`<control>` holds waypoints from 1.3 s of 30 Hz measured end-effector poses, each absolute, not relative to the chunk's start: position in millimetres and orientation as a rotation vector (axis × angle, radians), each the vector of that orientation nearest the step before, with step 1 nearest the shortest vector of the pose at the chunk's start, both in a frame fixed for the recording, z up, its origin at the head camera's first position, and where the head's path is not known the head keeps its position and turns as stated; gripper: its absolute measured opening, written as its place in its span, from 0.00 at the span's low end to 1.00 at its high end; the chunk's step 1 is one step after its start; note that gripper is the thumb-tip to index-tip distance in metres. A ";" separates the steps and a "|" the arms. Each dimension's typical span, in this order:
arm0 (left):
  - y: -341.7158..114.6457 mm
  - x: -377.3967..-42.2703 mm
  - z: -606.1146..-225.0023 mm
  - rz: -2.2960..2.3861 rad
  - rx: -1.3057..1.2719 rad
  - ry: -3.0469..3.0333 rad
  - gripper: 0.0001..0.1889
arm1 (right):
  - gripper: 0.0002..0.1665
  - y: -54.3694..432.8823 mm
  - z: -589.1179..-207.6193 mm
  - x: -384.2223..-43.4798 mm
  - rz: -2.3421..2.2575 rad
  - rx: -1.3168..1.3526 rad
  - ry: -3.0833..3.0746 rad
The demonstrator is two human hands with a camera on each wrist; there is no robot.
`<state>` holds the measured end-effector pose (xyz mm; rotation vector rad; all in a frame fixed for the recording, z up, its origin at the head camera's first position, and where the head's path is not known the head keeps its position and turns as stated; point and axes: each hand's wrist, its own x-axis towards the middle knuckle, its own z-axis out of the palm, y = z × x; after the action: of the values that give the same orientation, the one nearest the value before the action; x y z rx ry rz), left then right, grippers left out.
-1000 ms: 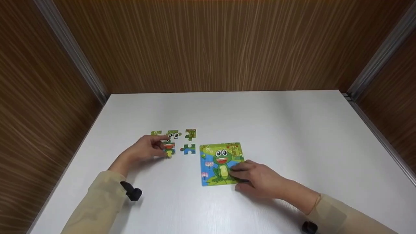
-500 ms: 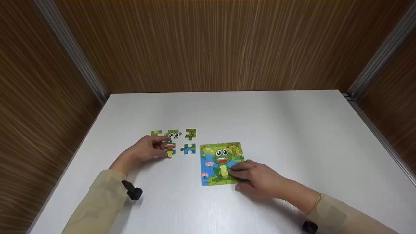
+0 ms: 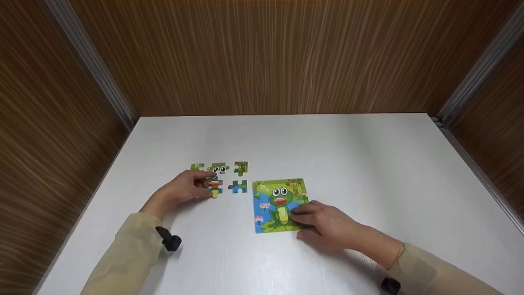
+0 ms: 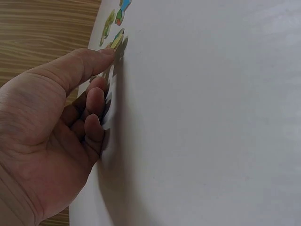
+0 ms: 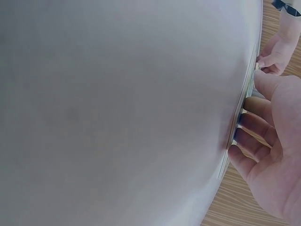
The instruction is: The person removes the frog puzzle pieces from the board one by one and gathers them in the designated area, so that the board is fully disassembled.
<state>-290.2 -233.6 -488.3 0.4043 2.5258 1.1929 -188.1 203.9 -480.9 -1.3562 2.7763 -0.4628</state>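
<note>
Thumb and index finger of my left hand (image 3: pixel 186 188) pinch a jigsaw piece (image 3: pixel 215 187) printed with the frog's red mouth and yellow belly. In the left wrist view, the edge of that piece (image 4: pixel 118 39) shows past the thumb tip. Just beyond it lies the piece with the frog's eyes (image 3: pixel 219 169). A blue-green piece (image 3: pixel 238 187) sits to its right, with a gap between. My right hand (image 3: pixel 327 225) rests its fingers on the right side of the square frog puzzle board (image 3: pixel 264 225), thumb near the lower edge.
At the back of the group are a green corner piece (image 3: pixel 197 166), partly behind my left hand, and a green-brown piece (image 3: pixel 241 167). All lie on a white table (image 3: pixel 348 151), walled by brown wood-grain panels (image 3: pixel 262 57).
My left hand and its mouth piece have shifted very slightly right and up, closer to the eyes piece. The right hand stays on the board.
</note>
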 end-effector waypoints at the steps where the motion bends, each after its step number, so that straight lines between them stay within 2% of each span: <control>1: -233.4 -290.1 -487.9 1.187 0.412 2.532 0.32 | 0.26 204.1 -481.2 -188.2 -0.466 -1.361 2.779; 18: -235.4 -287.2 -488.3 1.190 0.487 2.525 0.32 | 0.28 202.6 -479.5 -184.3 -0.428 -1.297 2.777; 31: -223.9 -284.1 -474.2 1.328 0.352 2.543 0.31 | 0.28 202.1 -476.8 -185.7 -0.425 -1.310 2.776; 39: -194.8 -277.0 -455.6 1.356 0.555 2.529 0.28 | 0.28 200.9 -476.1 -185.9 -0.439 -1.324 2.781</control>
<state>-277.0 -194.8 -455.6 0.5553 2.5288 1.3563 -185.9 200.9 -476.1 -1.3244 2.7809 -0.4387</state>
